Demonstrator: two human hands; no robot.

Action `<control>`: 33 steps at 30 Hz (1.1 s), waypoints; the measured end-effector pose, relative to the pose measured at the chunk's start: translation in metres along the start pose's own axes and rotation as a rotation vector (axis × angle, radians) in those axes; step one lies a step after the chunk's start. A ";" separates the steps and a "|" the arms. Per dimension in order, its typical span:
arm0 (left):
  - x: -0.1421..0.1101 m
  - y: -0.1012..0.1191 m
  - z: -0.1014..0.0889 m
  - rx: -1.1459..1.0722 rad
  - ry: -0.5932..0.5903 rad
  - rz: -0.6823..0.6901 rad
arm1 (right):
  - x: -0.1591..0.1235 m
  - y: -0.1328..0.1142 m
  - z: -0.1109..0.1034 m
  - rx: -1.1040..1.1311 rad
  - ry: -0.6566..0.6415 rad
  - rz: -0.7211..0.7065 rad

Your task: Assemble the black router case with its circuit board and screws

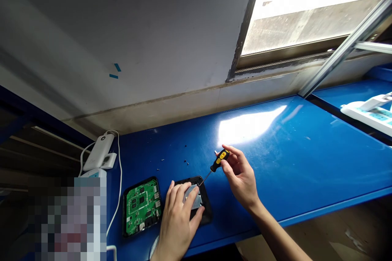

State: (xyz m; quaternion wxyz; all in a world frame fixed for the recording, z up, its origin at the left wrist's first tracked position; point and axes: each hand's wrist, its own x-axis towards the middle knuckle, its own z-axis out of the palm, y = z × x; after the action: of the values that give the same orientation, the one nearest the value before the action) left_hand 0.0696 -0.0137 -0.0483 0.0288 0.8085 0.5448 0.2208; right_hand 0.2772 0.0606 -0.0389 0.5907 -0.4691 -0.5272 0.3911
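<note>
My right hand (241,177) pinches the black-and-yellow handle of a screwdriver (222,155) between thumb and fingers. Its thin shaft slants down to the left, the tip at the upper edge of a silver metal plate (197,200). That plate sits in a black plastic casing (207,212) on the table. My left hand (180,212) lies over the casing and plate, fingers stretched out and pressing on them, the thumb resting lower right. Much of the casing's left side is hidden under it. To the left, a green circuit board (141,202) sits in another black shell.
Several small dark screws (185,161) lie on the blue table (260,163) beyond the casing. A white power bank (99,151) and cable (120,171) are at left. At right are a metal post (337,55) and a white power strip (372,114). The lower left is pixelated.
</note>
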 end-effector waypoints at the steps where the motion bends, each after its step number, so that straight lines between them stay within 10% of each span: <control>1: 0.000 0.000 0.000 0.002 -0.001 0.002 | 0.000 0.000 0.000 -0.001 0.003 -0.001; 33: 0.002 -0.003 -0.004 -0.048 -0.061 -0.023 | 0.000 0.001 0.000 -0.012 0.072 0.025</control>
State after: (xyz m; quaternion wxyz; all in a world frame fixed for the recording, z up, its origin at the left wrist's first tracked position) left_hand 0.0661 -0.0118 -0.0450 0.0671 0.8076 0.5475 0.2087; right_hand 0.2772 0.0606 -0.0401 0.6013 -0.4931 -0.5022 0.3783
